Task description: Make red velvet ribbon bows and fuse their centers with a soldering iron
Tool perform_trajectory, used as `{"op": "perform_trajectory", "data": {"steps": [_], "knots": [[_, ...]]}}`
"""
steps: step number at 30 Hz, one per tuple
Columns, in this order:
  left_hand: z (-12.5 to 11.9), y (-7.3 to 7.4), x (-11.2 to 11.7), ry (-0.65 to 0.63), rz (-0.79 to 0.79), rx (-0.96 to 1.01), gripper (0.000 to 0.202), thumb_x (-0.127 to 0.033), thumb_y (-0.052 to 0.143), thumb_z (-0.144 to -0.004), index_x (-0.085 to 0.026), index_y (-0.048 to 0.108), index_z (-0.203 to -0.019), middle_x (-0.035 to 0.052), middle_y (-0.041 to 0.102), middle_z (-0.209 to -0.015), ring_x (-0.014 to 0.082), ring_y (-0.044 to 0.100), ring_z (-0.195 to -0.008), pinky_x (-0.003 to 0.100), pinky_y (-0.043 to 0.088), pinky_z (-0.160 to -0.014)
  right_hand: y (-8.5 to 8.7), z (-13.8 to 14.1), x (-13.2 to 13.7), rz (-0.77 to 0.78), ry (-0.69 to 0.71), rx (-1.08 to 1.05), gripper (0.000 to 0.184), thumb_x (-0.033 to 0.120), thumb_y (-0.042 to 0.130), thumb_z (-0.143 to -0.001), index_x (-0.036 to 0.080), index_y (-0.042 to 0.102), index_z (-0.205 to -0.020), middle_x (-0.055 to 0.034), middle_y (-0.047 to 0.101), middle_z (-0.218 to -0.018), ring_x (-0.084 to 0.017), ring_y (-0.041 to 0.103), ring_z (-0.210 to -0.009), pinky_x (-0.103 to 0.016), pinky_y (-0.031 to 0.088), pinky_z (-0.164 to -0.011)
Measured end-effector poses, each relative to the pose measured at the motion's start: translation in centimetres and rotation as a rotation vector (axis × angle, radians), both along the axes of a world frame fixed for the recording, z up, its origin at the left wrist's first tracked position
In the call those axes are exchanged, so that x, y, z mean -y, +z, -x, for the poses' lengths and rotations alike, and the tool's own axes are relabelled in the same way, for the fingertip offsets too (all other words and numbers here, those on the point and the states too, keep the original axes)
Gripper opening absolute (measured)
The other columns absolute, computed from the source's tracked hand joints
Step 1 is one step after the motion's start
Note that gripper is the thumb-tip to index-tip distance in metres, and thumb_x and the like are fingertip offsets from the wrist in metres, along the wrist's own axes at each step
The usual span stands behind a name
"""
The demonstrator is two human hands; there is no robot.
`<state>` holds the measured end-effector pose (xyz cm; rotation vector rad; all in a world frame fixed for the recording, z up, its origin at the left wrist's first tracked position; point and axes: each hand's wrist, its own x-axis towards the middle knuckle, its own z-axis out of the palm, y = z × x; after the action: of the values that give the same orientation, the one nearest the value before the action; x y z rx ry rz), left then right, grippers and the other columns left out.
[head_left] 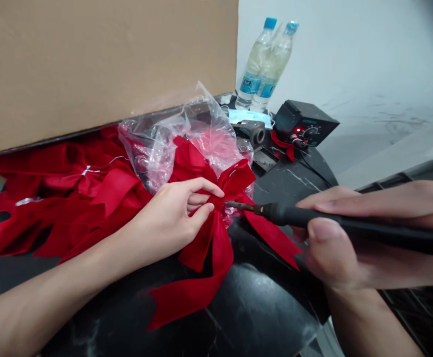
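My left hand (179, 215) pinches the knot at the middle of a red ribbon bow (216, 248) that lies on a black marble table (261, 307). My right hand (350, 238) grips a black soldering iron (313, 218) like a pen. The iron's metal tip points left and touches the bow's knot just beside my left fingertips. The bow's tails hang toward the near table edge.
A heap of red bows (64, 198) lies at the left, under a big cardboard box (101, 64). A clear plastic bag (179, 139) holds more bows. Behind stand two water bottles (264, 64), a black soldering station (305, 124), a face mask (248, 118) and a tape roll (257, 133).
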<state>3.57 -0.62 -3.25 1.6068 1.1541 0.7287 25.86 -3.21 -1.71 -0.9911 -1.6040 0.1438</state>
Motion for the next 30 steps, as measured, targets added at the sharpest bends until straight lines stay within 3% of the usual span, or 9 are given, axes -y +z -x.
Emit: {"op": "perform_trajectory", "data": {"steps": [3, 6, 7, 12, 15, 22, 30], "knots": [[0.0, 0.0, 0.0, 0.009, -0.009, 0.000, 0.019, -0.025, 0.067, -0.093, -0.022, 0.071, -0.111, 0.0034, 0.080, -0.102, 0.0196, 0.078, -0.096, 0.027, 0.062, -0.086, 0.6, -1.5, -0.3, -0.056, 0.068, 0.033, 0.004, 0.029, 0.077, -0.077, 0.029, 0.073, -0.076, -0.0044, 0.068, -0.062, -0.014, 0.048, -0.036, -0.033, 0.042, -0.029], [0.0, 0.0, 0.2, 0.011, 0.010, 0.011, 0.019, -0.024, 0.067, -0.093, -0.022, 0.071, -0.111, 0.0026, 0.080, -0.100, 0.0192, 0.079, -0.093, 0.027, 0.063, -0.084, 1.4, -2.9, -0.4, 0.192, 0.274, 0.277, 0.025, 0.015, 0.079, -0.071, 0.030, 0.078, -0.092, -0.0077, 0.077, -0.081, -0.018, 0.061, -0.044, -0.032, 0.044, -0.029], [0.0, 0.1, 0.2, 0.012, 0.017, 0.015, 0.019, -0.024, 0.067, -0.093, -0.022, 0.070, -0.111, 0.0025, 0.081, -0.100, 0.0192, 0.079, -0.092, 0.027, 0.063, -0.084, 1.5, -2.9, -0.4, 0.205, 0.311, 0.292, 0.027, 0.013, 0.079, -0.070, 0.028, 0.078, -0.091, -0.0080, 0.077, -0.081, -0.018, 0.062, -0.044, -0.031, 0.043, -0.028], [-0.1, 0.2, 0.5, 0.011, 0.017, 0.017, 0.018, -0.024, 0.067, -0.093, -0.022, 0.070, -0.111, 0.0024, 0.081, -0.100, 0.0192, 0.079, -0.093, 0.027, 0.063, -0.085, 0.4, 0.2, -0.4, -0.144, 0.013, -0.063, 0.009, 0.019, 0.074, -0.066, 0.024, 0.072, -0.073, -0.0031, 0.066, -0.062, -0.015, 0.057, -0.041, -0.030, 0.044, -0.032], [-0.2, 0.2, 0.6, 0.013, 0.011, 0.017, 0.018, -0.023, 0.067, -0.093, -0.022, 0.071, -0.111, 0.0026, 0.081, -0.100, 0.0194, 0.079, -0.093, 0.027, 0.064, -0.085, -0.1, 1.1, -0.5, -0.132, 0.051, -0.065, 0.013, 0.016, 0.075, -0.064, 0.023, 0.071, -0.074, -0.0012, 0.065, -0.061, -0.016, 0.060, -0.043, -0.029, 0.043, -0.033], [-0.4, 0.1, 0.6, 0.021, 0.004, 0.018, 0.020, -0.022, 0.067, -0.092, -0.021, 0.071, -0.112, 0.0037, 0.080, -0.100, 0.0205, 0.079, -0.096, 0.029, 0.064, -0.088, 0.0, 0.1, -0.7, -0.177, 0.115, -0.010, 0.016, 0.010, 0.076, -0.067, 0.021, 0.071, -0.078, 0.0008, 0.062, -0.063, -0.017, 0.065, -0.048, -0.031, 0.051, -0.039], [-0.5, 0.0, 0.6, 0.018, -0.021, 0.002, 0.021, -0.021, 0.066, -0.092, -0.021, 0.071, -0.112, 0.0025, 0.081, -0.104, 0.0190, 0.078, -0.100, 0.027, 0.063, -0.091, 0.1, 0.4, -0.7, -0.194, 0.156, 0.018, 0.019, 0.007, 0.074, -0.071, 0.021, 0.071, -0.084, 0.0019, 0.059, -0.065, -0.015, 0.060, -0.047, -0.030, 0.048, -0.038]]}}
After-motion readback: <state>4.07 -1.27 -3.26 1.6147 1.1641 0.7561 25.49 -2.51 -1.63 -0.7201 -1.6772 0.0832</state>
